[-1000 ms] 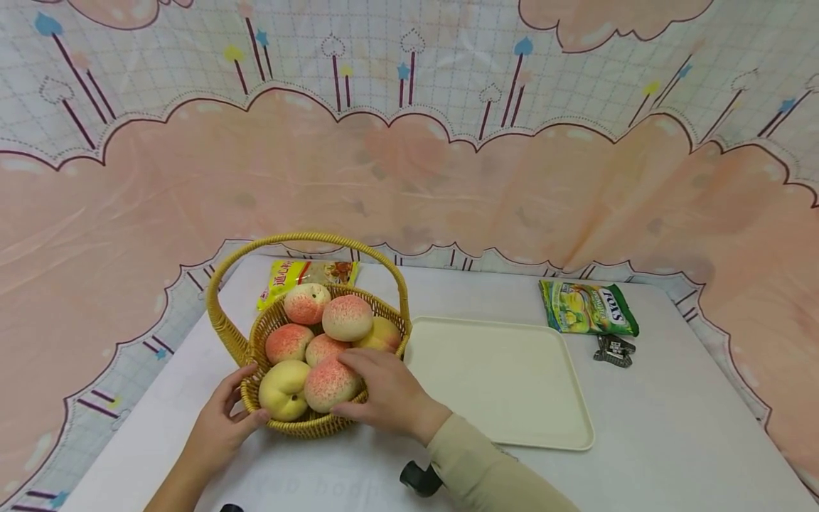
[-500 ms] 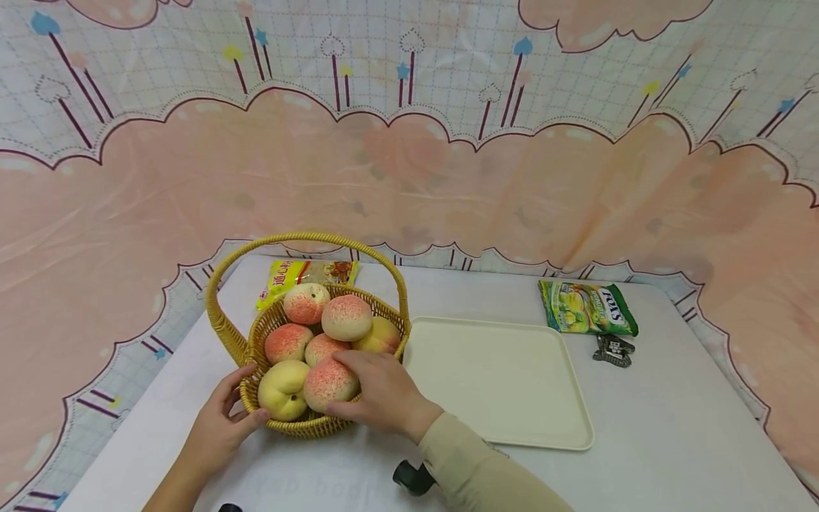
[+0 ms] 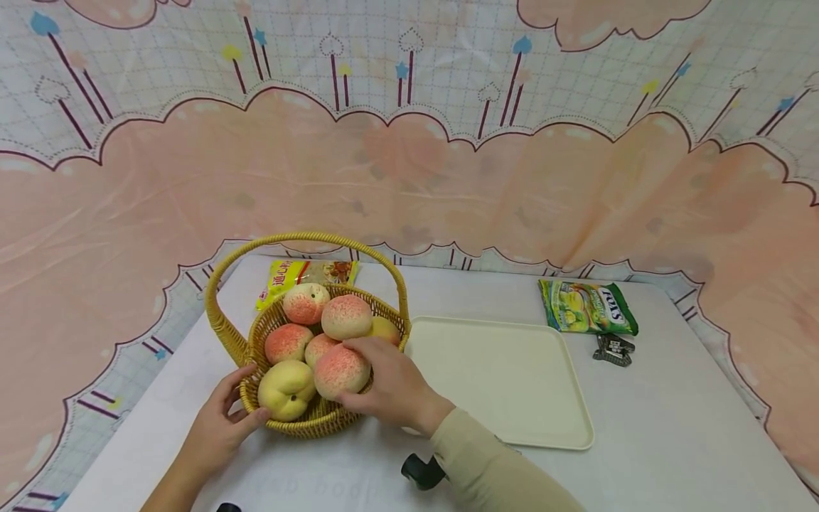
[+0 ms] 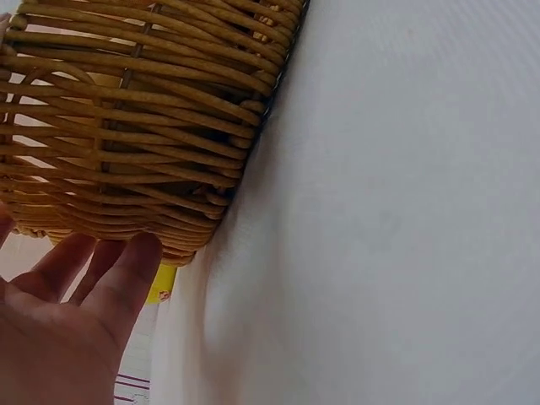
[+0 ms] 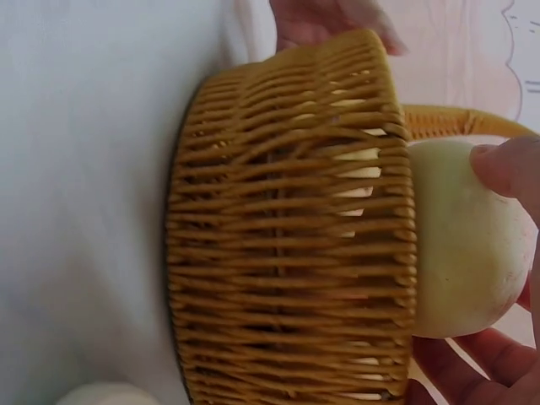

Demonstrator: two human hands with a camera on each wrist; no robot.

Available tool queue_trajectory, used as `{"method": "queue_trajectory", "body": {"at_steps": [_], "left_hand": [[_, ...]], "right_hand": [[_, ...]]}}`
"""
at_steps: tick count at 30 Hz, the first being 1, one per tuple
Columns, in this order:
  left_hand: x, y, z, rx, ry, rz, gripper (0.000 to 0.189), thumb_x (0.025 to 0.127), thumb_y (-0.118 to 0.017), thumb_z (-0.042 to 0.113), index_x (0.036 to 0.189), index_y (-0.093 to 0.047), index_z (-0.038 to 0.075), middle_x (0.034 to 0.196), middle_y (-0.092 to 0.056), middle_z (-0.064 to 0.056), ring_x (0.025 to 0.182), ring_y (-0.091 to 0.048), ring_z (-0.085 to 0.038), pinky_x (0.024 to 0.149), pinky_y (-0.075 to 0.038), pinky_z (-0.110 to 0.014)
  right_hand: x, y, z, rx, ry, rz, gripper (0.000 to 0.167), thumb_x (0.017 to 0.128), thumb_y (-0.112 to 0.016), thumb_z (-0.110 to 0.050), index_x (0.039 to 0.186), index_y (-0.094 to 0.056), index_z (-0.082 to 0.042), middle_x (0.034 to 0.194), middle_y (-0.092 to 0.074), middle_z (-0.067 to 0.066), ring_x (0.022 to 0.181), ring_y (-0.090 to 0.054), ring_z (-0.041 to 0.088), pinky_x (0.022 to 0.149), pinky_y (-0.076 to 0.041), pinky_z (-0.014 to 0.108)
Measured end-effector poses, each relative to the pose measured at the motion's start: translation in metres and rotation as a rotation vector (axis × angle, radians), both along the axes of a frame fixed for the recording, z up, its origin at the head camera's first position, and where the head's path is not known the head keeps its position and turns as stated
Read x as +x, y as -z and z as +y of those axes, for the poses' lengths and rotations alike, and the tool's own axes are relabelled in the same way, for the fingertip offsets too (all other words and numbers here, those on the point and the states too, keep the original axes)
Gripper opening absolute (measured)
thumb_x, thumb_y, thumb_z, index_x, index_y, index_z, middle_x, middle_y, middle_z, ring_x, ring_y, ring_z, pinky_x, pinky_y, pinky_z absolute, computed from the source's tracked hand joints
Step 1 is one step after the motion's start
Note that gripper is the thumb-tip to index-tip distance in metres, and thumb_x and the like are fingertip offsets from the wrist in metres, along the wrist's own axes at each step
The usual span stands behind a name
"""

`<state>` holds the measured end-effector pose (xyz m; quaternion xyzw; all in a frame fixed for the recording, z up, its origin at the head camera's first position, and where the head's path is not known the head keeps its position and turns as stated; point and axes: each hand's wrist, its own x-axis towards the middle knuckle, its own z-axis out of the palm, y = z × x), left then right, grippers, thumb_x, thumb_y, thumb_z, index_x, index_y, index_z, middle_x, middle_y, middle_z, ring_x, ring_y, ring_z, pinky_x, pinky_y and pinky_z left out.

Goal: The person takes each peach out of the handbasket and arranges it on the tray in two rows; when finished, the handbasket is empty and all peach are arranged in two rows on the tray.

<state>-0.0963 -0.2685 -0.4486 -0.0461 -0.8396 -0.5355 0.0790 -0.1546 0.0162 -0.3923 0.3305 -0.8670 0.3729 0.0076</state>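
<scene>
A yellow wicker basket [image 3: 320,429] with a tall arched handle stands at the left of the table, filled with several peaches. My left hand [image 3: 220,427] holds its near left side, thumb at the front rim; in the left wrist view the fingertips [image 4: 139,253] press against the weave. In my right hand [image 3: 399,387] is a red-speckled peach [image 3: 342,371], gripped between thumb and fingers at the basket's near right rim. Seen from the right wrist, this peach [image 5: 464,245] sits above the rim. A yellow-green peach [image 3: 286,391] lies beside it in the basket.
Right of the basket lies a cream tray [image 3: 499,384]. Farther right are a green candy bag [image 3: 589,307] and a small black wrapper [image 3: 614,350]. A yellow food packet [image 3: 281,281] lies behind the basket, partly hidden by it.
My right hand has shifted slightly right and up with the peach, which has moved away from the yellow-green peach and opened a gap. The left hand and the basket stay in place.
</scene>
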Motion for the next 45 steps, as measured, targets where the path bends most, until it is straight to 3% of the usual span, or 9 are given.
{"method": "queue_trajectory", "body": {"at_steps": [6,11,15,19,27,33,35,40,45], "left_hand": [[0.000,-0.003,-0.002,-0.086,-0.009,0.022,0.065,0.089,-0.074,0.003,0.144,-0.040,-0.007,0.146,-0.037,-0.030,0.114,-0.036,0.015,0.085,-0.040,-0.002],[-0.003,-0.006,-0.002,-0.140,-0.010,0.015,0.062,0.090,-0.074,0.008,0.143,-0.043,-0.004,0.146,-0.039,-0.025,0.129,-0.041,-0.025,0.087,-0.039,-0.007],[-0.006,-0.008,-0.001,-0.133,0.000,0.000,0.062,0.091,-0.072,0.009,0.144,-0.042,-0.004,0.147,-0.037,-0.026,0.133,-0.035,-0.047,0.100,-0.048,-0.043],[-0.008,-0.010,0.000,-0.122,-0.002,-0.019,0.061,0.093,-0.070,0.010,0.145,-0.041,-0.005,0.148,-0.034,-0.029,0.136,-0.029,-0.053,0.098,-0.038,-0.070],[-0.010,-0.010,0.002,-0.137,-0.023,-0.051,0.061,0.094,-0.070,0.013,0.146,-0.041,-0.002,0.148,-0.036,-0.027,0.136,-0.033,-0.048,0.086,-0.038,-0.009],[-0.009,-0.010,0.002,-0.135,-0.022,-0.095,0.064,0.095,-0.070,0.016,0.149,-0.038,0.000,0.151,-0.033,-0.027,0.138,-0.029,-0.050,0.103,-0.042,-0.054],[-0.009,-0.010,0.002,-0.128,-0.021,-0.097,0.064,0.095,-0.069,0.015,0.149,-0.038,-0.001,0.151,-0.033,-0.027,0.138,-0.029,-0.049,0.104,-0.041,-0.055],[-0.009,-0.008,0.001,-0.124,-0.023,-0.090,0.063,0.095,-0.070,0.015,0.148,-0.039,0.000,0.150,-0.034,-0.026,0.137,-0.031,-0.048,0.091,-0.038,-0.011],[-0.009,-0.007,0.000,-0.111,-0.017,-0.076,0.063,0.095,-0.070,0.014,0.148,-0.039,-0.001,0.151,-0.033,-0.027,0.137,-0.031,-0.049,0.087,-0.033,-0.004]], "right_hand": [[-0.001,-0.003,0.009,-0.022,0.002,0.027,0.063,0.084,-0.078,-0.032,0.138,-0.054,-0.010,0.134,-0.057,0.004,0.122,-0.052,0.017,0.101,-0.047,0.034],[-0.002,-0.005,0.018,-0.041,0.015,0.037,0.062,0.084,-0.078,-0.031,0.137,-0.054,-0.009,0.133,-0.057,0.004,0.120,-0.053,0.018,0.100,-0.047,0.035],[-0.001,-0.006,0.026,-0.062,0.034,0.034,0.061,0.084,-0.078,-0.031,0.136,-0.054,-0.010,0.132,-0.057,0.004,0.118,-0.054,0.019,0.098,-0.049,0.037],[0.000,-0.008,0.034,-0.093,0.047,0.035,0.061,0.084,-0.079,-0.029,0.136,-0.055,-0.010,0.132,-0.057,0.003,0.119,-0.055,0.019,0.098,-0.050,0.039],[0.000,-0.011,0.048,-0.121,0.073,0.058,0.062,0.081,-0.081,-0.025,0.135,-0.056,-0.008,0.131,-0.058,0.005,0.119,-0.054,0.018,0.097,-0.050,0.041],[-0.001,-0.012,0.060,-0.157,0.087,0.044,0.062,0.081,-0.082,-0.023,0.135,-0.056,-0.008,0.131,-0.057,0.003,0.113,-0.055,0.017,0.085,-0.054,0.041],[-0.002,-0.011,0.065,-0.178,0.092,0.030,0.062,0.080,-0.082,-0.021,0.135,-0.056,-0.008,0.131,-0.057,0.004,0.115,-0.054,0.018,0.084,-0.056,0.039],[-0.005,-0.009,0.076,-0.241,0.107,-0.015,0.063,0.079,-0.084,-0.015,0.135,-0.057,-0.006,0.130,-0.054,0.008,0.115,-0.055,0.022,0.077,-0.059,0.029],[-0.006,-0.009,0.084,-0.281,0.128,-0.053,0.062,0.078,-0.085,-0.012,0.134,-0.059,-0.009,0.127,-0.052,0.010,0.110,-0.055,0.023,0.073,-0.059,0.030]]}}
